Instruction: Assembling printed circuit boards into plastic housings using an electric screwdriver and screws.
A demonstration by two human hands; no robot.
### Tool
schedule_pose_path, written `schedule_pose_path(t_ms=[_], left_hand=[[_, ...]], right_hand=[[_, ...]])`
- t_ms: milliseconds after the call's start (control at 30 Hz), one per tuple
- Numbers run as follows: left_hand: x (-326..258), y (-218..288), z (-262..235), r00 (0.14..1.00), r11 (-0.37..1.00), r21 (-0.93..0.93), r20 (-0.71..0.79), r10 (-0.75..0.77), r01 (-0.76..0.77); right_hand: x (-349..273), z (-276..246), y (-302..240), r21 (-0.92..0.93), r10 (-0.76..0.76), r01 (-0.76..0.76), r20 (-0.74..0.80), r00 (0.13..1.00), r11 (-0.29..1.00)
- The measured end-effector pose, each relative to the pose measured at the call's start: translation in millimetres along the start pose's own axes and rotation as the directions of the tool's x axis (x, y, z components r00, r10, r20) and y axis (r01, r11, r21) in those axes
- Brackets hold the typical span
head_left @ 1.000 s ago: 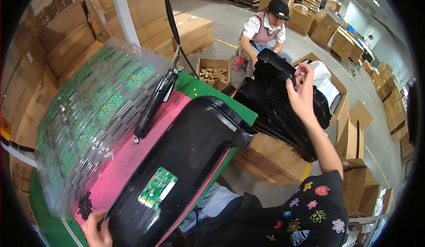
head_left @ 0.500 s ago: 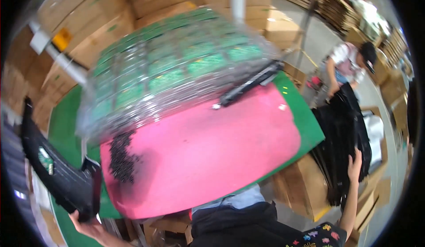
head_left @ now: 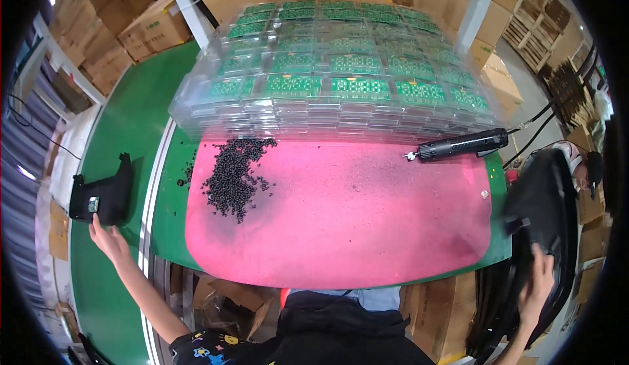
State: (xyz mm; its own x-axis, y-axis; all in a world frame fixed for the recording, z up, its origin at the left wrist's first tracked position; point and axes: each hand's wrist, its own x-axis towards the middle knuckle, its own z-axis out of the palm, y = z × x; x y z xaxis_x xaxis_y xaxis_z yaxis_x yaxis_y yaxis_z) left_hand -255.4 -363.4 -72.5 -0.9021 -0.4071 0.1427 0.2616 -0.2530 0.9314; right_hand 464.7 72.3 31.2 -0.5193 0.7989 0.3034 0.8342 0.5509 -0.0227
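Observation:
A black plastic housing (head_left: 116, 198) with a small green circuit board (head_left: 94, 204) on it lies on the green surface at the left. My left hand (head_left: 109, 239) is at its near edge, fingers stretched out and not wrapped round it; whether a fingertip still touches is unclear. On the far right, my right hand (head_left: 538, 280) grips a black plastic panel (head_left: 544, 198), slightly blurred, above a stack of similar black parts (head_left: 498, 299). Small black screws (head_left: 232, 178) form a heap on the pink mat (head_left: 341, 234). A black electric screwdriver (head_left: 462, 146) rests at the mat's far right.
Stacked clear plastic trays (head_left: 314, 119) of green circuit boards stand along the table's far side. A white rail (head_left: 154, 188) separates the table from the green belt (head_left: 124, 280). Cardboard boxes (head_left: 154, 32) stand behind. Another person (head_left: 585, 175) is partly hidden at the right.
My view has turned leftward. The housing, earlier raised in my left hand, now lies on the green surface, my fingers loosened. My right hand has lifted a panel from the stack.

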Motion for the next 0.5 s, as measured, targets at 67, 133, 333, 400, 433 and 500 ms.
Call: schedule_pose_path(t_ms=[67, 133, 333, 400, 433, 500], left_hand=[[-60.7, 29.1, 31.6, 0.921, 0.911, 0.140, 0.093, 0.378, -0.389], [-155.3, 60.6, 94.2, 0.760, 0.852, 0.077, 0.498, 0.418, -0.518], [-308.2, 72.1, 202.8, -0.311, 0.726, -0.246, 0.949, 0.046, -0.643], [-322.2, 57.3, 215.8, -0.468, 0.714, -0.289, 0.881, -0.061, -0.638], [-325.4, 49.5, 220.7, -0.479, 0.686, -0.281, 0.870, -0.113, -0.672], [-328.6, 30.2, 230.3, -0.482, 0.652, -0.273, 0.861, -0.163, -0.708]], right_hand=[[23.3, -0.6, -44.6, -0.069, -0.267, 0.280, 0.156, 0.951, 0.957], [43.8, 2.4, -86.2, 0.075, -0.478, 0.481, 0.318, 0.819, 0.874], [86.3, 22.3, -171.1, 0.326, -0.814, 0.772, 0.426, 0.395, 0.545], [106.8, 23.6, -191.8, 0.437, -0.859, 0.757, 0.394, 0.325, 0.487], [121.9, 23.5, -202.0, 0.496, -0.898, 0.754, 0.324, 0.299, 0.430], [160.3, 25.9, -217.3, 0.527, -0.927, 0.764, 0.183, 0.326, 0.373]])
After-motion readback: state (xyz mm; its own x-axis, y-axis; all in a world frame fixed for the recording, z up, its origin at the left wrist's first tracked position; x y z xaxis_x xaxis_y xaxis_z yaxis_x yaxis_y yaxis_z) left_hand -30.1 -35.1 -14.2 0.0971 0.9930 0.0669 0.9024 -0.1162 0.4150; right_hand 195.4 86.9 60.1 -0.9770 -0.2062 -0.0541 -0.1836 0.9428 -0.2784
